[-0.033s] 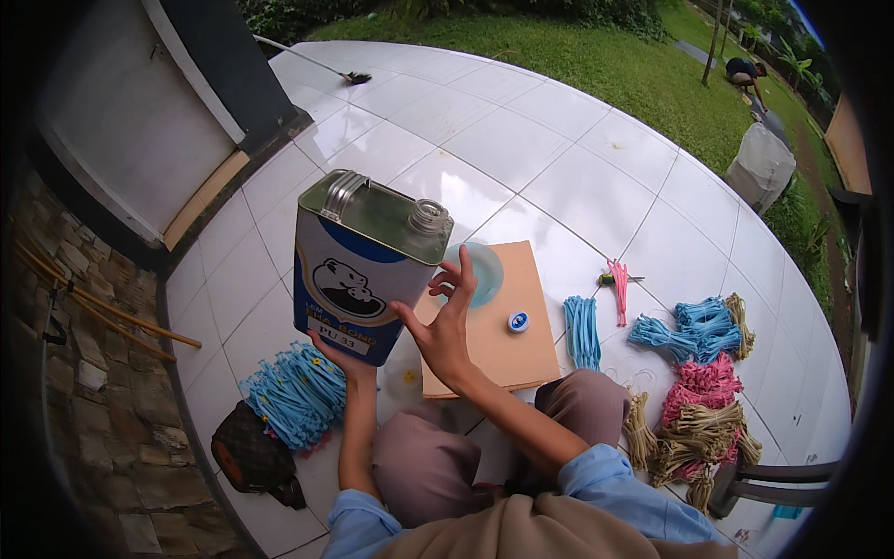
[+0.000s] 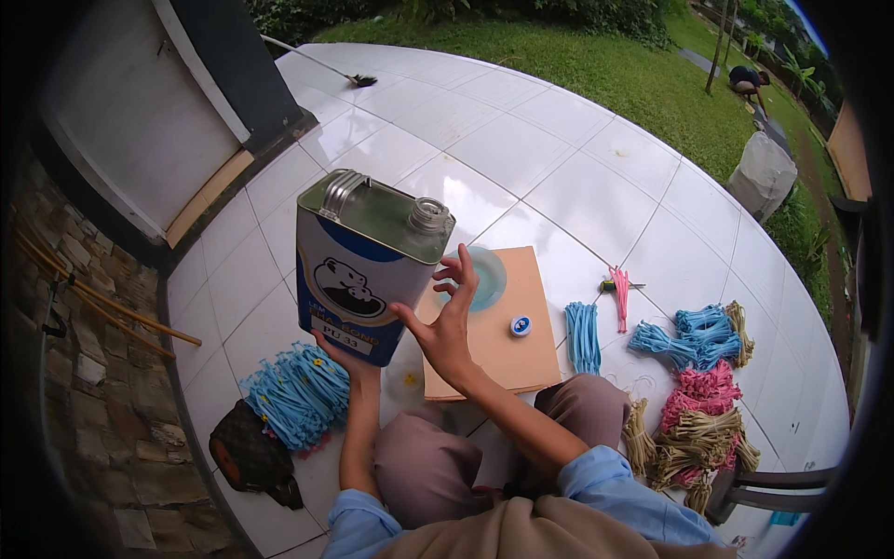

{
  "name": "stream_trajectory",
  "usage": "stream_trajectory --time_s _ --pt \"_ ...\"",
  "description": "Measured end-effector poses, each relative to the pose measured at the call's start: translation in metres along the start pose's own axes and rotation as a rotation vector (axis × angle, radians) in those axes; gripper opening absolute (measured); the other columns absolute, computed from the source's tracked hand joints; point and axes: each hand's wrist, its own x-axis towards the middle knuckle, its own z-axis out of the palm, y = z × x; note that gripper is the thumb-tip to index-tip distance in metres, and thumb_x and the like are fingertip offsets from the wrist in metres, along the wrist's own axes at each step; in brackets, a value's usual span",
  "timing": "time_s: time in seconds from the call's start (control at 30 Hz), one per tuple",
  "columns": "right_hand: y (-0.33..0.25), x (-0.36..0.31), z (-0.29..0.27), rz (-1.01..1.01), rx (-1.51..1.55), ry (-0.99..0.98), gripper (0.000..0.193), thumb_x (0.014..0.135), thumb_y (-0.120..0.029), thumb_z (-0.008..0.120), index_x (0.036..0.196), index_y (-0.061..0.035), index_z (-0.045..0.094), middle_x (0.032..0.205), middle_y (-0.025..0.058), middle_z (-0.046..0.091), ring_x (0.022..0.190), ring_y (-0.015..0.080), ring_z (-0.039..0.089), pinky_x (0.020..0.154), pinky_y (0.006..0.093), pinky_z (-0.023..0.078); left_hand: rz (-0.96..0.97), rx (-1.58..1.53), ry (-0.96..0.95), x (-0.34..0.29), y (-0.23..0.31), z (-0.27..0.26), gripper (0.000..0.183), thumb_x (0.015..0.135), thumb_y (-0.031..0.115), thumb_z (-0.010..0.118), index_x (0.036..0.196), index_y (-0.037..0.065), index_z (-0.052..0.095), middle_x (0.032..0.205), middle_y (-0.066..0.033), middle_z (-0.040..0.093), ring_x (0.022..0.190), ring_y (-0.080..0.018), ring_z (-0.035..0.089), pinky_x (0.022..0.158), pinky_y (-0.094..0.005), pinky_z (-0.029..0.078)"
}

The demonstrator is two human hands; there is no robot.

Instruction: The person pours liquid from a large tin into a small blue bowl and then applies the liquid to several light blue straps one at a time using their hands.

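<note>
Left hand [image 2: 352,358]: palm up, grasping the can from beneath, its base resting on palm and fingers.
Right hand [image 2: 447,337]: gripping nothing visible; fingers spread and partly curled, thumb at the can's lower right edge. Whether the thumb presses on the metal cannot be told.
Can [image 2: 358,279], one, metal, rectangular: directly above the left hand, left of the right hand. Long axis near upright, top leaning slightly left; green top uppermost, blue-and-white labelled face toward the wearer. Wire handle on the left of the top; threaded spout [image 2: 429,216] on the right, pointing up, above the right hand.
Bowl [image 2: 489,284], pale green, round: just behind the right fingers, which partly cover it.
Board [image 2: 503,365], tan: under the bowl, beyond the right hand; right forearm crossing its near edge, can in front of its left side.
Cap [image 2: 521,326], small, blue and white: on the board, right of the right hand.
Blue straps [image 2: 584,337], one bundle: farther right, beside the board.
Pink straps [image 2: 622,300]: beyond these, across a slim tool.
Mixed bundles [image 2: 703,387], blue, pink and beige: well right of the right hand, heaped.
Blue bundles [image 2: 296,396], yellow-dotted: left of the left hand.
Bag [image 2: 247,456], dark brown: near these, lower left.
Floor [image 2: 559,210], white tile: beneath all.
</note>
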Motion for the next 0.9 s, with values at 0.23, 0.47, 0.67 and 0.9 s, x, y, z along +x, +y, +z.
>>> stream_trajectory --time_s 0.23,0.47,0.67,0.9 --pt "-0.024 0.036 0.012 0.019 0.334 -0.057 0.128 0.058 -0.018 0.085 0.141 -0.0096 -0.013 0.133 0.0164 0.027 0.123 0.0292 0.035 0.102 0.0418 0.033 -0.085 -0.156 -0.133 -0.013 -0.007 0.033 0.066 0.088 0.058 0.039 0.136 0.014 0.035 0.134 -0.0100 0.042 0.120 -0.0266 0.045 0.098 -0.0427 0.040" --pt "-0.066 0.030 0.003 -0.080 0.280 -0.023 0.118 0.054 -0.017 0.087 0.137 -0.0114 0.003 0.129 0.0179 0.031 0.120 0.0291 0.037 0.102 0.0400 0.034 -0.349 0.438 -0.170 -0.014 0.039 -0.025 0.065 0.087 0.058 0.042 0.139 0.020 0.031 0.139 -0.0118 0.037 0.130 -0.0265 0.033 0.106 -0.0416 0.026" --pt "-0.066 0.016 -0.041 -0.073 0.200 -0.183 0.109 0.053 -0.016 0.087 0.128 -0.0123 0.008 0.125 0.0177 0.031 0.120 0.0292 0.036 0.102 0.0400 0.033 0.273 0.875 -0.276 -0.037 0.124 0.076 0.063 0.090 0.055 0.037 0.139 0.017 0.030 0.143 -0.0108 0.032 0.137 -0.0243 0.020 0.109 -0.0467 0.008" --pt "-0.030 -0.006 -0.064 -0.087 0.206 -0.282 0.107 0.053 -0.017 0.087 0.127 -0.0130 0.010 0.133 0.0260 0.023 0.126 0.0360 0.030 0.106 0.0453 0.025 0.162 0.755 -0.342 -0.054 0.096 0.125 0.029 0.079 0.010 0.069 0.099 -0.008 0.060 0.128 -0.0053 0.041 0.096 -0.0158 0.058 0.071 -0.0233 0.057"
